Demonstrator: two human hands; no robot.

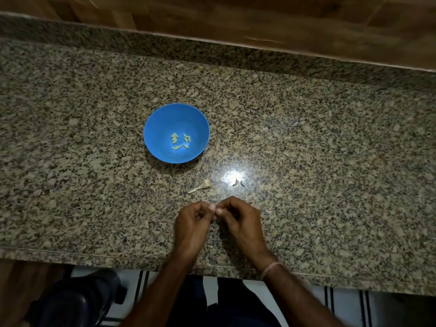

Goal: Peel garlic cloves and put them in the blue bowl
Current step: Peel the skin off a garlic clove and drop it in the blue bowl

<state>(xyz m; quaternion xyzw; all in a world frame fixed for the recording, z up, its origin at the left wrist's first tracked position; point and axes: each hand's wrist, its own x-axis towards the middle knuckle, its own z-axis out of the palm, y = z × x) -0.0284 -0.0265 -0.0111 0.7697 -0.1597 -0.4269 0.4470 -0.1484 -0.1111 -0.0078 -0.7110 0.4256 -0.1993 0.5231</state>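
Observation:
A blue bowl stands on the granite counter and holds several pale peeled cloves at its bottom. In front of it, near the counter's front edge, my left hand and my right hand meet fingertip to fingertip. Both have curled fingers and pinch something small between them; the thing itself is almost hidden by the fingers, so I cannot tell if it is a clove or skin. A garlic stem with its base lies just beyond my hands.
Small scraps of garlic skin lie by a bright light glare on the counter. A wooden wall rises behind the counter. Below the front edge show a striped floor and a dark shoe.

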